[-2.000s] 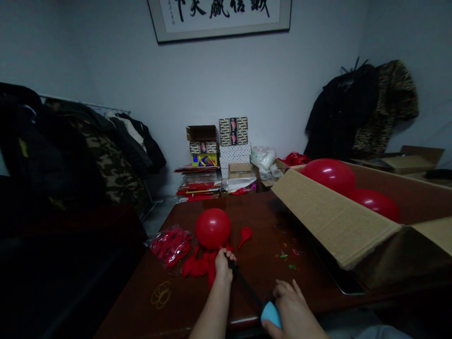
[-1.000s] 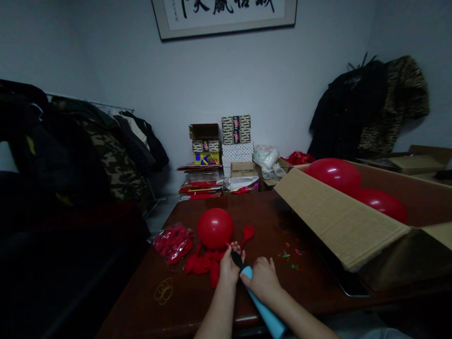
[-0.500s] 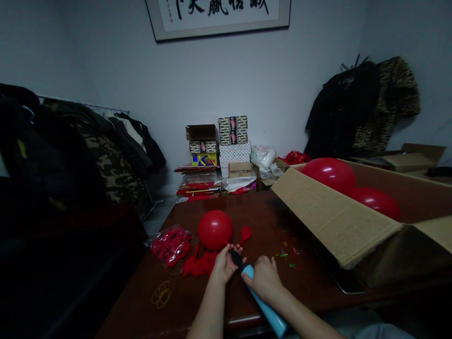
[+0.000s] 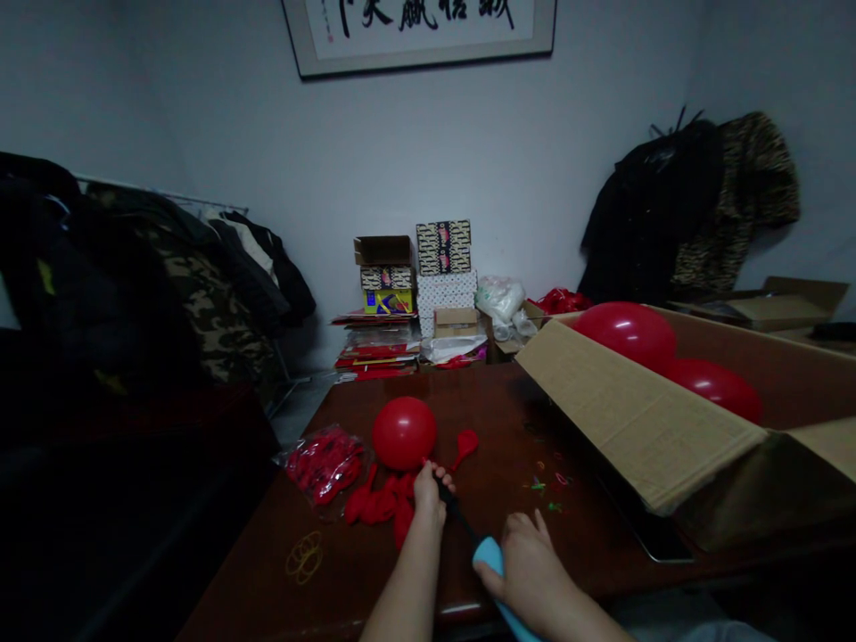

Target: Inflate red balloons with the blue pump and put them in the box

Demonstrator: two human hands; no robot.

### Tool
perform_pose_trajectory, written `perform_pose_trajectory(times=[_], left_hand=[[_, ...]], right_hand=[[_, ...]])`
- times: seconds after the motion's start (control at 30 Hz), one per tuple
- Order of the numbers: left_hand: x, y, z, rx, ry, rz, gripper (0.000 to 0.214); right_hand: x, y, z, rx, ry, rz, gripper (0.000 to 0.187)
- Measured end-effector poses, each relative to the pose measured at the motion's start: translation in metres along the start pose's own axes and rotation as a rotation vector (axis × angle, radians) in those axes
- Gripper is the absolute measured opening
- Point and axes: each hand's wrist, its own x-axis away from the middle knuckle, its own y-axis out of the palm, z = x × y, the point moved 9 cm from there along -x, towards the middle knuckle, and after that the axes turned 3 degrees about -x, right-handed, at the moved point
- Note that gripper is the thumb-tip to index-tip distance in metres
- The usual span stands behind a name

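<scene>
The left hand (image 4: 426, 501) pinches a red balloon (image 4: 404, 433) at its neck against a blue hand pump (image 4: 488, 555); the right hand (image 4: 528, 566) wraps curled fingers around the pump.

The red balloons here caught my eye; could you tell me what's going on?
A person's left hand pinches the neck of a red balloon at the black nozzle of a light-blue hand pump, held in the right hand. Limp balloons lie on the wooden table; two inflated ones sit in an open cardboard box.

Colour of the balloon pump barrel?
The balloon pump barrel is light blue, seen in the head view.
</scene>
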Motion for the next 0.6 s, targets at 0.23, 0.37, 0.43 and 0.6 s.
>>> perform_pose_trajectory(times=[0.23,0.37,0.43,0.6], left_hand=[[-0.006,-0.010,0.007,0.119,-0.002,-0.006,0.021],[-0.003,-0.013,0.004,0.153,-0.021,0.003,0.022],[0.000,-0.014,0.004,0.149,-0.021,0.008,0.022],[0.006,-0.012,0.002,0.108,-0.012,0.002,0.019]], right_hand=[[0.035,-0.015,0.008,-0.024,-0.035,-0.078,0.054],[0.029,-0.021,0.007,-0.032,-0.033,-0.035,0.049],[0.024,-0.020,0.005,-0.033,-0.038,-0.017,0.050],[0.007,-0.016,-0.003,-0.013,-0.035,0.008,0.052]])
